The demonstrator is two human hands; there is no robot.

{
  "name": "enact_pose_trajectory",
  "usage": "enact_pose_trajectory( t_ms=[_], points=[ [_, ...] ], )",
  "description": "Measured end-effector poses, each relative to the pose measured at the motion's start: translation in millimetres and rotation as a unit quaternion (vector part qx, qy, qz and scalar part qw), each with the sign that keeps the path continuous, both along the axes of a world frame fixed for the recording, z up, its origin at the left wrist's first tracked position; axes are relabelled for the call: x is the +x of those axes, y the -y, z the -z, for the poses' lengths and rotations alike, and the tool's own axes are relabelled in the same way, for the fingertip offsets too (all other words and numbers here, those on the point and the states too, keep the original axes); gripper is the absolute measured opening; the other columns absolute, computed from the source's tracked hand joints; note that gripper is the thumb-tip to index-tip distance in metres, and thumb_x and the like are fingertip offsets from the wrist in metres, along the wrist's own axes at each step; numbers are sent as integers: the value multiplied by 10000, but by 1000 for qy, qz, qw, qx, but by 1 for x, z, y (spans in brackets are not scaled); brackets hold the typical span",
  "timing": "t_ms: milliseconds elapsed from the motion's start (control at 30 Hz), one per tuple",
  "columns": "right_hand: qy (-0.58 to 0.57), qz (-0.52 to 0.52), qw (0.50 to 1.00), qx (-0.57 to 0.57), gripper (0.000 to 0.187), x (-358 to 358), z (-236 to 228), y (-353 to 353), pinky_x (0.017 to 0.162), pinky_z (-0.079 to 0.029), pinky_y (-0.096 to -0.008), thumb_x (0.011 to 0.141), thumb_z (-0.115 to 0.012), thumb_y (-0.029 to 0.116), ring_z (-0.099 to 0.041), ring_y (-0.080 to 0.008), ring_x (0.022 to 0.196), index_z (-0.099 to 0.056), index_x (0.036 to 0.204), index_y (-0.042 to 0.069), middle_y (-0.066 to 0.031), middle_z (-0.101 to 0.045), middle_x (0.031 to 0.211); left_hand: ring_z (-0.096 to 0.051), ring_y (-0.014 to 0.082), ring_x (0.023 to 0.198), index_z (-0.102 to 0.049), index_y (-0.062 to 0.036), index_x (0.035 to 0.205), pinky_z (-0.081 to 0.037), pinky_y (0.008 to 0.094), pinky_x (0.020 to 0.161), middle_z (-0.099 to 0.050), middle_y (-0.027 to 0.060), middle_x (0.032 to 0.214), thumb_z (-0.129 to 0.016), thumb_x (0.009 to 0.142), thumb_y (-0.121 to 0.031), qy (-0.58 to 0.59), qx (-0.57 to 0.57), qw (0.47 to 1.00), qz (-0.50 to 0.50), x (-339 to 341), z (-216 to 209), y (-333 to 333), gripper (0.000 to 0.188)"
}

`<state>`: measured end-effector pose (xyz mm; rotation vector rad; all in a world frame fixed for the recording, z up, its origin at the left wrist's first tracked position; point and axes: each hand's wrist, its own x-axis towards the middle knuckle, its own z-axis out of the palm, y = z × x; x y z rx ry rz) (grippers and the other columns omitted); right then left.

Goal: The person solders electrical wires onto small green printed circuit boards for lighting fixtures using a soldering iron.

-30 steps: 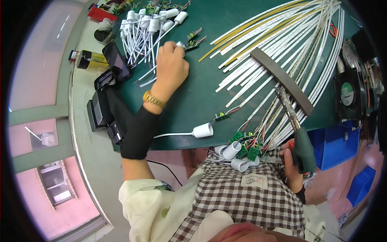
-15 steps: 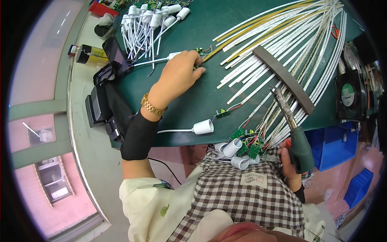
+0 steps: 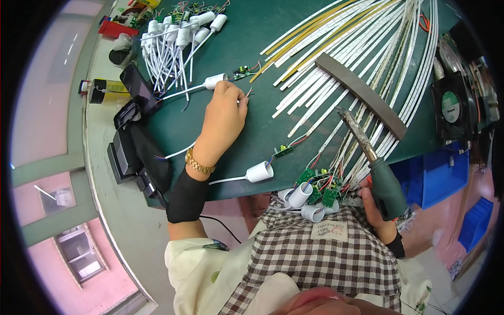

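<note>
Fingers [image 3: 228, 90] of the left grip [image 3: 220, 121] are curled beside wire ends [image 3: 249, 93]; what is pinched cannot be told. Just beyond, a white socket [image 3: 215, 81] is laid, wired to a board [image 3: 242, 72]. The right grip [image 3: 375, 208] is partly covered by the iron [image 3: 387, 190], its state hidden. Farther off, strips [image 3: 310, 86] are crossed by a bar [image 3: 362, 96] on the table [image 3: 257, 34].

Cannot make out, beneath the left hand [image 3: 223, 118], the part behind the protruding wire ends [image 3: 250, 92]. Cannot see the right hand [image 3: 376, 214] whole behind the green tool handle [image 3: 387, 190]. Well ahead of both hands, cannot follow the white strips [image 3: 315, 85] past the upper edge.
</note>
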<state>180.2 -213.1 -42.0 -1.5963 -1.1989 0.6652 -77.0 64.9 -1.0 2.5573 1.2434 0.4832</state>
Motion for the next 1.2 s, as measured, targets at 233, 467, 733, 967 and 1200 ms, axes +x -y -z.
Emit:
enact_pose_trajectory(
  t_ms=[233,467,733,967,1200],
  points=[
    [51,-111,992,20,353,6,15,9,710,-508,-259,912,-563,-41,-586,-118,800,-500,1257,4,-85,-593,1026,-627,356,747,-495,-13,928,-493,440,669,-608,157,787,-609,900,-61,100,-73,987,-101,1,-2,2,127],
    [19,-61,998,-4,266,-6,8,2,695,-523,-294,842,-621,-33,-636,-188,771,-588,1101,19,-92,-644,939,-582,265,717,-546,4,932,-469,357,672,-605,145,838,-597,912,-70,64,-29,997,15,-8,-5,1,92],
    [-16,-2,1000,-9,173,-8,4,0,675,-543,-321,771,-681,-32,-686,-249,742,-669,935,22,-100,-695,862,-606,257,732,-535,17,926,-477,344,681,-619,161,852,-568,903,-31,95,-70,992,-43,-10,1,-1,63],
    [-19,-1,1000,2,197,-11,1,2,663,-541,-315,774,-684,-33,-686,-245,738,-662,964,17,-98,-694,869,-625,320,688,-512,7,959,-489,381,632,-625,174,795,-617,855,-50,96,-48,993,-58,-4,1,2,158],
    [-22,0,1000,-4,213,-11,7,3,656,-539,-309,773,-686,-29,-685,-237,737,-662,979,18,-93,-695,871,-656,231,729,-662,-10,1025,-503,310,659,-679,136,833,-655,835,-50,163,-68,982,-68,1,4,6,195]
  ],
)
